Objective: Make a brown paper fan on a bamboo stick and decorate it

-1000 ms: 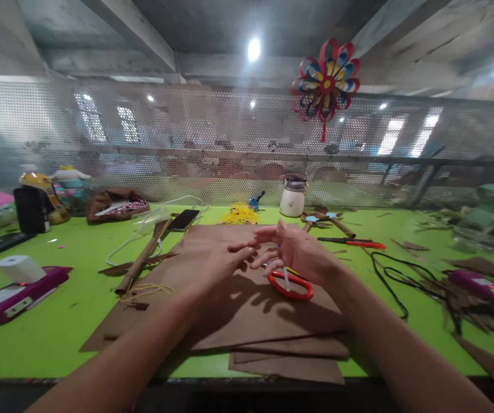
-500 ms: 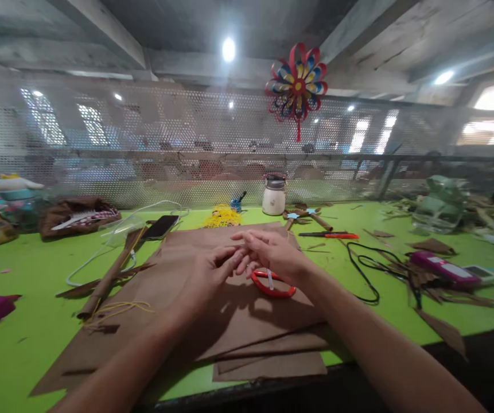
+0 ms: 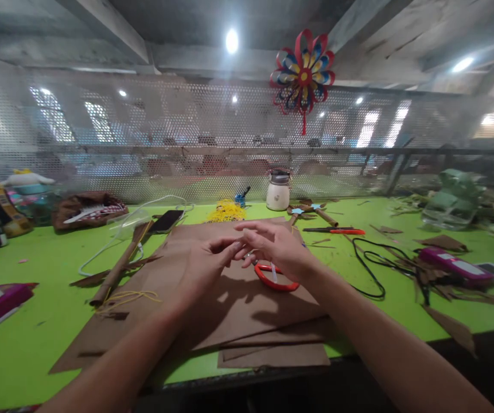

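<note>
My left hand (image 3: 210,258) and my right hand (image 3: 279,246) meet above brown paper sheets (image 3: 229,321). The left thumb and fingers are pinched together, their tips close against those of the right. On the right hand the fingers are bent inward toward the left fingertips. Whatever lies between the fingertips is too small or too hidden to make out. Just under my right hand, red-handled scissors (image 3: 276,282) rest on the paper, their blades partly covered by the fingers.
Leftward lie a rolled brown paper tube (image 3: 120,269), yellow string (image 3: 130,298) and a phone (image 3: 167,221). Behind stand yellow shreds (image 3: 226,211) and a white jar (image 3: 277,194). To the right are a red-and-black pen-like tool (image 3: 341,231), black cord (image 3: 371,269) and a purple device (image 3: 455,265).
The view has shifted slightly, so most of the table appears a little further right and higher. My hands stay together at the fingertips, with only small finger movement.
</note>
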{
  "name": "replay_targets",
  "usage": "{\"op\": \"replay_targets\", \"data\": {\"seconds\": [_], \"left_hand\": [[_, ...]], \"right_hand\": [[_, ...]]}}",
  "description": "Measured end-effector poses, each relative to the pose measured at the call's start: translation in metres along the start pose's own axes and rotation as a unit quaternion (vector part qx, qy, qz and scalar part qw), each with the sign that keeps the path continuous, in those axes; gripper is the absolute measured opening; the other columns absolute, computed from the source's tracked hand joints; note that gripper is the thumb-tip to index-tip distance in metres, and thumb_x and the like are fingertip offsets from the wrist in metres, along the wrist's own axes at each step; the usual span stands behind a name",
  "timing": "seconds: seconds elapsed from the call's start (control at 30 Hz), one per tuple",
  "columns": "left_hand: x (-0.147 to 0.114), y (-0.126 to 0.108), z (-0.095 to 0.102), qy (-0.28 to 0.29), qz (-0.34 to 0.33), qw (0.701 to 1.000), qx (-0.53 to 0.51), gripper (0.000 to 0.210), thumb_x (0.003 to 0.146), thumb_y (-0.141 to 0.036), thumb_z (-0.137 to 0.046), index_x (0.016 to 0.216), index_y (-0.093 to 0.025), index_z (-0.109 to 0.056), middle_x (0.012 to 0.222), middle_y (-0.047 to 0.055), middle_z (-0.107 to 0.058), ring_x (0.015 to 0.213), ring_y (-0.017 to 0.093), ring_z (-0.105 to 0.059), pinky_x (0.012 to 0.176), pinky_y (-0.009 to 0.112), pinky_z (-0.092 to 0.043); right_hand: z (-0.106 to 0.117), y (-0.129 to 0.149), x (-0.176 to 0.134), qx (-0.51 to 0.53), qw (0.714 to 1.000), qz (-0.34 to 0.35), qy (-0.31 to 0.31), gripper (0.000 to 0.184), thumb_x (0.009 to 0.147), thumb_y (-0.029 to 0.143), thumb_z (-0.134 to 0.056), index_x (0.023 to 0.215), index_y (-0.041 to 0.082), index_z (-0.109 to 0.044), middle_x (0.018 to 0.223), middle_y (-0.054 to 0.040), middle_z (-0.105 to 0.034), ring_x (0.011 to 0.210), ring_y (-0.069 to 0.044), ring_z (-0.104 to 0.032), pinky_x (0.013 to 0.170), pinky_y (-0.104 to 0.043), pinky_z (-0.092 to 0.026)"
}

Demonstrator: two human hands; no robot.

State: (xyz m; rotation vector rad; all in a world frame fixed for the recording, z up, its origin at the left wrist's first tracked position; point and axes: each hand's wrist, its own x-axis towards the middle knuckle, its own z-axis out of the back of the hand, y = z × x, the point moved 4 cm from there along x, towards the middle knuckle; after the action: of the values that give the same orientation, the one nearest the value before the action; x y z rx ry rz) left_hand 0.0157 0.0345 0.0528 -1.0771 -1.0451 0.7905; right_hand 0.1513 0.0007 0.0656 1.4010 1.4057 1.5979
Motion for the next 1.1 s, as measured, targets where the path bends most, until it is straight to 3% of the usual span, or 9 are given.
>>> {"op": "replay_targets", "data": {"seconds": [0.1, 0.17, 0.27, 0.43, 0.6, 0.7, 0.8, 0.93, 1.1], "left_hand": [[-0.003, -0.002, -0.009, 0.089, 0.015, 0.989, -0.118, 0.039, 0.072, -0.03, -0.07, 0.11, -0.021, -0.063, 0.105, 0.007, -0.064, 0.088, 0.017, -0.058, 0.069, 0.025, -0.042], [-0.008, -0.003, -0.018, 0.157, 0.044, 0.968, -0.189, 0.04, 0.076, -0.031, -0.066, 0.114, -0.021, -0.06, 0.113, 0.009, -0.06, 0.093, 0.019, -0.058, 0.067, 0.025, -0.043], [-0.014, 0.0, -0.03, 0.22, 0.089, 0.947, -0.215, 0.031, 0.079, -0.035, -0.063, 0.104, -0.017, -0.061, 0.098, 0.01, -0.062, 0.077, 0.016, -0.059, 0.053, 0.022, -0.037], [-0.016, 0.003, -0.03, 0.237, 0.117, 0.954, -0.143, 0.024, 0.08, -0.033, -0.063, 0.09, -0.012, -0.063, 0.066, 0.001, -0.053, 0.055, 0.007, -0.043, 0.048, 0.021, -0.026], [-0.021, -0.003, -0.031, 0.285, 0.081, 0.949, -0.106, 0.03, 0.072, -0.028, -0.07, 0.099, -0.018, -0.061, 0.082, 0.002, -0.059, 0.065, 0.009, -0.046, 0.058, 0.023, -0.033], [-0.024, 0.003, -0.031, 0.28, 0.071, 0.956, -0.052, 0.023, 0.078, -0.032, -0.063, 0.097, -0.019, -0.06, 0.072, -0.001, -0.055, 0.06, 0.009, -0.042, 0.056, 0.023, -0.032], [-0.022, 0.009, -0.029, 0.253, 0.067, 0.965, -0.021, 0.025, 0.084, -0.039, -0.053, 0.075, -0.017, -0.058, 0.059, -0.002, -0.046, 0.054, 0.009, -0.036, 0.052, 0.023, -0.028], [-0.018, 0.001, -0.022, 0.201, 0.083, 0.97, -0.108, 0.032, 0.085, -0.04, -0.051, 0.064, -0.016, -0.048, 0.058, -0.003, -0.04, 0.051, 0.008, -0.032, 0.048, 0.023, -0.024], [-0.015, -0.014, -0.013, 0.136, 0.056, 0.966, -0.215, 0.031, 0.085, -0.033, -0.054, 0.062, -0.016, -0.043, 0.055, -0.005, -0.03, 0.05, 0.007, -0.032, 0.046, 0.02, -0.023]], "right_hand": [[-0.001, 0.008, -0.003, 0.066, 0.997, 0.001, 0.044, 0.043, 0.081, 0.047, -0.06, 0.111, 0.016, -0.057, 0.103, -0.0119, -0.064, 0.081, -0.019, -0.064, 0.065, -0.033, -0.055], [-0.002, 0.01, -0.005, 0.089, 0.993, -0.002, 0.074, 0.043, 0.083, 0.048, -0.057, 0.113, 0.017, -0.057, 0.108, -0.0123, -0.063, 0.089, -0.02, -0.063, 0.073, -0.036, -0.054], [-0.001, 0.01, -0.007, 0.084, 0.993, -0.009, 0.086, 0.042, 0.085, 0.047, -0.054, 0.114, 0.018, -0.057, 0.11, -0.0126, -0.062, 0.095, -0.021, -0.062, 0.078, -0.036, -0.052], [0.006, 0.007, -0.005, 0.098, 0.992, -0.05, 0.064, 0.042, 0.087, 0.051, -0.048, 0.108, 0.016, -0.059, 0.104, -0.0115, -0.063, 0.092, -0.021, -0.063, 0.078, -0.036, -0.052], [0.007, 0.007, -0.003, 0.145, 0.985, -0.069, 0.057, 0.049, 0.089, 0.056, -0.04, 0.107, 0.014, -0.058, 0.098, -0.0115, -0.065, 0.084, -0.021, -0.065, 0.068, -0.033, -0.054], [0.007, 0.006, -0.003, 0.161, 0.982, -0.075, 0.061, 0.05, 0.089, 0.057, -0.039, 0.106, 0.014, -0.059, 0.098, -0.0122, -0.065, 0.079, -0.019, -0.065, 0.065, -0.031, -0.054], [0.011, 0.006, -0.001, 0.159, 0.983, -0.072, 0.05, 0.05, 0.089, 0.056, -0.04, 0.102, 0.013, -0.06, 0.094, -0.0122, -0.066, 0.076, -0.018, -0.065, 0.065, -0.03, -0.054], [0.022, 0.01, 0.001, 0.142, 0.988, -0.063, 0.017, 0.053, 0.088, 0.059, -0.038, 0.099, 0.013, -0.062, 0.089, -0.0109, -0.067, 0.071, -0.017, -0.064, 0.058, -0.027, -0.053], [0.035, 0.01, 0.004, 0.064, 0.996, -0.055, -0.024, 0.049, 0.084, 0.057, -0.048, 0.097, 0.012, -0.061, 0.087, -0.0129, -0.066, 0.069, -0.018, -0.064, 0.051, -0.027, -0.052]]}}
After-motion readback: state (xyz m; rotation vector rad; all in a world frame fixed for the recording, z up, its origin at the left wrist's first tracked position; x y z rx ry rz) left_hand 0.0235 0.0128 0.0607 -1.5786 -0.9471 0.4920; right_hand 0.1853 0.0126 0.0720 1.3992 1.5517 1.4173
